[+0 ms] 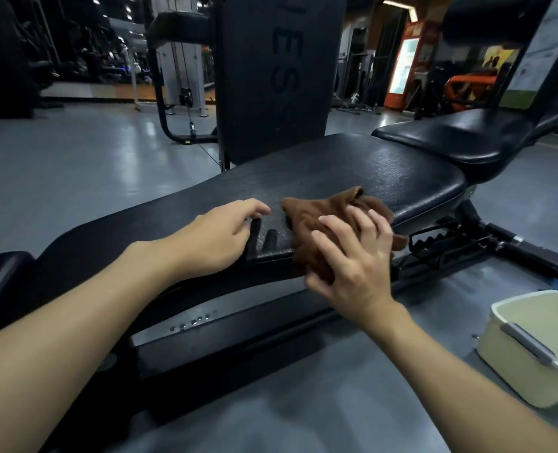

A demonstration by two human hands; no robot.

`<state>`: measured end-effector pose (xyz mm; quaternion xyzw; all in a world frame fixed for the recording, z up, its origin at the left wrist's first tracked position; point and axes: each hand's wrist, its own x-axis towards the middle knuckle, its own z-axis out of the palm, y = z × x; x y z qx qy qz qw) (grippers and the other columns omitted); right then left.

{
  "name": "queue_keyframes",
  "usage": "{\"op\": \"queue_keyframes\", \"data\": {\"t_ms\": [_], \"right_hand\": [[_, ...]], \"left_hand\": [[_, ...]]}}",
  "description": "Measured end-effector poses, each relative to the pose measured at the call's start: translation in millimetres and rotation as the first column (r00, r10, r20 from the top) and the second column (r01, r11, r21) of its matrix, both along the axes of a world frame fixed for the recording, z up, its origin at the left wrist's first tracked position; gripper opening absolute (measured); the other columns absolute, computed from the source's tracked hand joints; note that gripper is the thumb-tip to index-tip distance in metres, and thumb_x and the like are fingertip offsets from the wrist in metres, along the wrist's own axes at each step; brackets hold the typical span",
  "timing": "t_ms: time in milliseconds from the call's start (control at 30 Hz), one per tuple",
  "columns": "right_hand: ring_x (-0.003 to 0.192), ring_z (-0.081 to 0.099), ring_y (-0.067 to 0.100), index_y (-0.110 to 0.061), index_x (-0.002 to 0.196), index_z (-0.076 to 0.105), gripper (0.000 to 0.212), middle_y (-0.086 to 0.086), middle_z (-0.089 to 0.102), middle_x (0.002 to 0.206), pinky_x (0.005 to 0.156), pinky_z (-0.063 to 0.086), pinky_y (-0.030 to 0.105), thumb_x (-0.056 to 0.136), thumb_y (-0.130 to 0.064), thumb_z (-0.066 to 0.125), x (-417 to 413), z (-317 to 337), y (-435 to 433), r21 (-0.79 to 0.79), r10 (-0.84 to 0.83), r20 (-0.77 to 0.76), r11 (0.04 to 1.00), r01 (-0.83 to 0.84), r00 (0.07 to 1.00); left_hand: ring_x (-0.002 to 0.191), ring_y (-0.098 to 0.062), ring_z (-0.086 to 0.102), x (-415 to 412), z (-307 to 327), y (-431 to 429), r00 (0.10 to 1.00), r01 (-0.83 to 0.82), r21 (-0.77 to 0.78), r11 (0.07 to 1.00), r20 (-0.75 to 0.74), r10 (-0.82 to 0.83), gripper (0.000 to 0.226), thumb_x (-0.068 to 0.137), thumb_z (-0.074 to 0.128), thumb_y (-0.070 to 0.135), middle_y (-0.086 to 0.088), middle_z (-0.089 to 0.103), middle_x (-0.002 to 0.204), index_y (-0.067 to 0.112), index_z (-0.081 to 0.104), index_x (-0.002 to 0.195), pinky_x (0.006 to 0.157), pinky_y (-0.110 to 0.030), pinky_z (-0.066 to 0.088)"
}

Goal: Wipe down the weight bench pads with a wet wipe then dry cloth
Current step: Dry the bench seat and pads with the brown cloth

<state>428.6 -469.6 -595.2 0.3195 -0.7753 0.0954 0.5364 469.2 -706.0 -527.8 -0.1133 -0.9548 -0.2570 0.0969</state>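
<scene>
Reaching forward from the bottom of the view, our two bare forearms cross the near side of the bench (238, 341). On the grey floor (336, 413) to our right, near the bench frame, stands a cream tub (513, 358) with a grey handle on its rim.

Our left hand (220, 237) rests at the near edge of the long black pad (352, 171). Its fingers are loosely curled with the tips touching the vinyl, and it holds nothing. Just beside it, our right hand (352, 266) lies on a brown cloth (307, 217), fingers spread and a little bent, palm pressing the bunched fabric against the pad's near edge. The cloth sits partly on top of the pad and partly hangs over that near edge, and its far folds stick out beyond our fingertips.

Beyond the cloth, the pad shows a dull sheen toward its right end. Past its far right corner sits a second pad (450, 135), also black. Behind the bench's far edge rises an upright black panel (271, 76) with raised letters. Farther back we see other machines and a red lit cabinet (405, 63).
</scene>
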Motion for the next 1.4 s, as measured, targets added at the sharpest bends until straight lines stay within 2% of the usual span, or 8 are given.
{"op": "queue_keyframes", "data": {"t_ms": [233,533,733,900,1067,1200,1300,1400], "right_hand": [[0.132,0.034,0.051,-0.014,0.108,0.069,0.045,0.013,0.059,0.13,0.113,0.018,0.065,0.072,-0.04,0.06,4,-2,-17,-0.446,-0.071,0.204,0.881,0.157,0.976],[0.126,0.047,0.044,-0.009,0.094,0.072,0.037,0.009,0.067,0.12,0.115,0.021,0.062,0.084,-0.043,0.06,-33,6,27,-0.419,-0.03,0.087,0.906,0.064,0.996],[0.135,0.036,0.039,-0.011,0.099,0.067,0.04,0.005,0.058,0.129,0.115,0.022,0.057,0.089,-0.046,0.05,-71,39,82,-0.651,0.05,0.296,0.742,0.164,0.954],[0.145,0.021,0.028,-0.016,0.126,0.053,0.063,0.006,0.026,0.158,0.116,0.023,0.053,0.083,-0.061,0.041,-49,43,63,-0.749,0.113,0.45,0.587,0.305,0.886],[0.146,0.01,0.024,-0.017,0.149,0.03,0.084,0.008,0.003,0.165,0.119,0.02,0.044,0.08,-0.059,0.052,-40,32,58,-0.688,0.11,0.516,0.643,0.335,0.849],[0.144,0.018,0.037,-0.013,0.147,0.037,0.079,0.01,0.016,0.161,0.119,0.021,0.045,0.083,-0.056,0.053,-57,56,78,-0.638,0.073,0.618,0.627,0.446,0.783],[0.14,0.023,0.032,-0.016,0.149,0.034,0.074,0.007,0.017,0.158,0.115,0.023,0.038,0.089,-0.051,0.058,-77,93,104,-0.505,0.089,0.792,0.651,0.567,0.604],[0.142,0.018,0.032,-0.022,0.154,0.02,0.086,0.007,0.005,0.16,0.118,0.024,0.046,0.086,-0.058,0.058,-76,115,121,-0.241,-0.016,0.916,0.778,0.58,0.402]], "left_hand": [[0.12,-0.011,0.043,-6,-4,19,0.999,-0.019,-0.138,0.99,-0.053,0.011,0.031,0.101,0.033,0.021,0.015,0.045,0.122,0.04,0.053,0.116,0.103,-0.047,0.035],[0.115,-0.009,0.047,-29,4,63,0.99,0.077,-0.125,0.989,-0.111,-0.091,0.029,0.099,0.038,0.021,0.02,0.047,0.12,0.038,0.052,0.118,0.103,-0.046,0.04],[0.104,-0.011,0.042,-31,7,77,0.994,0.001,-0.222,0.975,-0.105,-0.025,0.018,0.097,0.036,0.03,0.016,0.043,0.11,0.038,0.045,0.109,0.095,-0.041,0.038],[0.101,-0.014,0.042,-50,22,95,0.997,0.011,-0.307,0.952,-0.072,-0.035,0.007,0.094,0.037,0.036,0.017,0.04,0.101,0.038,0.042,0.099,0.088,-0.04,0.039],[0.111,-0.015,0.044,-89,41,122,0.994,0.107,-0.292,0.95,0.032,-0.102,0.025,0.092,0.043,0.049,0.013,0.044,0.117,0.043,0.045,0.117,0.097,-0.048,0.042],[0.095,-0.015,0.059,-127,70,135,0.983,0.087,-0.216,0.973,0.176,-0.048,0.038,0.088,0.058,0.053,0.01,0.055,0.107,0.04,0.051,0.123,0.075,-0.031,0.046],[0.097,-0.017,0.063,-155,88,146,0.945,0.08,-0.202,0.976,0.327,-0.01,0.059,0.079,0.07,0.057,0.007,0.054,0.117,0.036,0.048,0.13,0.081,-0.03,0.05],[0.121,-0.035,0.055,-193,103,153,0.87,0.062,-0.236,0.97,0.489,0.064,0.104,0.059,0.075,0.073,-0.008,0.025,0.153,0.045,0.024,0.146,0.102,-0.046,0.046]]}}
